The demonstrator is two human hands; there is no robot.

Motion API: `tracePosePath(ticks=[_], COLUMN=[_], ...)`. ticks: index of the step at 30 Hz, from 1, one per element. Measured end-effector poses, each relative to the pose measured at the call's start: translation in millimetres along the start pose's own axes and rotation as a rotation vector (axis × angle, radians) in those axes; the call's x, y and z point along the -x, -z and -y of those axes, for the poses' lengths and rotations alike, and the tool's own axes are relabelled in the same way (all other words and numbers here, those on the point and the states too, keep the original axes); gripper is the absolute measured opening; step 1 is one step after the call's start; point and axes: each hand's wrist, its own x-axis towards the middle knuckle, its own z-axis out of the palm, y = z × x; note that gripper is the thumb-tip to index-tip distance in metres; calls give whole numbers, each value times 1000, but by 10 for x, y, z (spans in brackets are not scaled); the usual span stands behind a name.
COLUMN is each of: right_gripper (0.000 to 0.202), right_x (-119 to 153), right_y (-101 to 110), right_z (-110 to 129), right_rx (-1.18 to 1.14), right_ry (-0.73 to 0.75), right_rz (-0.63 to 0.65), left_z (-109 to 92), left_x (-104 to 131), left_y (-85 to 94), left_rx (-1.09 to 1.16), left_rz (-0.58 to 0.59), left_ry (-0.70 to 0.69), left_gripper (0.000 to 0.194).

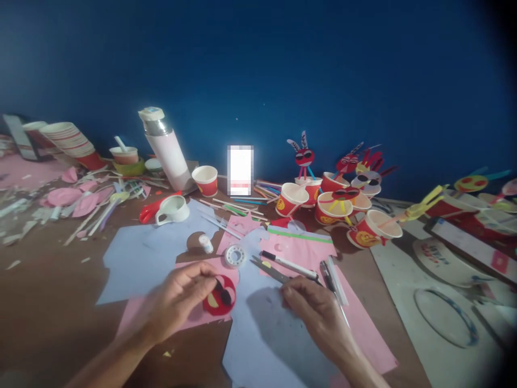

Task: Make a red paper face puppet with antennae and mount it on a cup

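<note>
My left hand (188,293) pinches the edge of a red paper disc (220,308) that bears black and pale pieces like a face. To the right, my right hand (309,302) has its fingers curled at the scissors (270,269), whose blades point up and left; the handles are hidden by the hand. A white tape roll (235,256) lies between and beyond the hands, with a small white bottle (205,243) on its left. Just past the scissors rests a black-and-white marker (288,264). Blue paper (262,345) and pink paper (363,334) lie beneath.
A tall flask (169,153) leans at the back left beside a red paper cup (205,181) and a white mug (173,209). Several red cups (333,209) with paper-faced figures stand at the back right. Pink scraps (64,196) and sticks cover the left.
</note>
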Motion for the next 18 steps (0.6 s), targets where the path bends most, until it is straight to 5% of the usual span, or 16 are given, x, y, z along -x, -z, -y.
tracePosePath(ticks=[3, 8, 14, 18], right_gripper=[26, 16, 19, 17], right_x=[35, 120, 79, -25], right_y=[-50, 40, 139, 112], right_z=[33, 94, -165, -286], right_rx=[135, 313, 638, 798], right_ry=[15, 133, 250, 340], right_rz=[64, 126, -29, -105], left_z=[30, 2, 111, 250], left_x=[11, -36, -93, -79], left_y=[-186, -316, -324, -150], left_rx=[-181, -608, -855, -875], left_rz=[215, 342, 204, 127], left_ry=[38, -181, -513, -604], left_gripper=[29, 28, 22, 19])
